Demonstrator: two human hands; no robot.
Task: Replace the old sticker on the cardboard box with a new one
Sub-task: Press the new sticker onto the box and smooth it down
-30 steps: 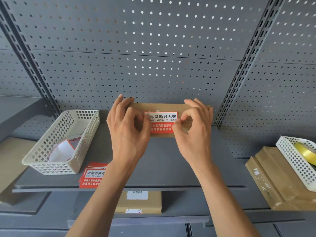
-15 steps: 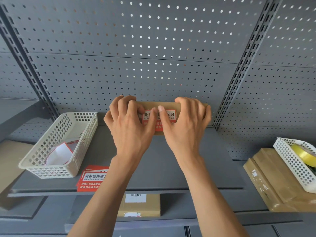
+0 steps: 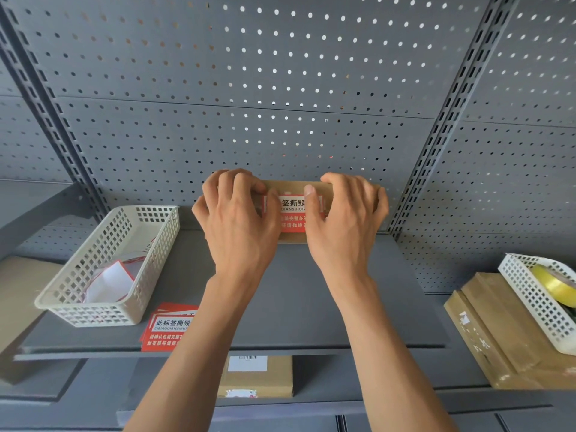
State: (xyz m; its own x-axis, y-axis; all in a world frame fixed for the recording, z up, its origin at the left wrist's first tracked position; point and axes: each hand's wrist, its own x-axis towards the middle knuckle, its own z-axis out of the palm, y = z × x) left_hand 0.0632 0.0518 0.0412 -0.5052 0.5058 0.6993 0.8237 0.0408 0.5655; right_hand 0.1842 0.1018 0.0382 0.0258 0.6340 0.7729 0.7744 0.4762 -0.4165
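The sticker runs left to right across the box front. The left hand and right hand, fingers curled, press its two ends, thumbs flat on it.

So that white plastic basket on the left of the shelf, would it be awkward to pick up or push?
Probably not. The white basket is all open lattice, so it likely weighs little and gives fingers easy holds. It holds only a few loose paper pieces, which adds little load. On the smooth grey shelf it would likely slide rather than tip, as its base is wide and its walls low.

Both forearms are bare; left hand and right hand seemingly wear no rings or gloves.
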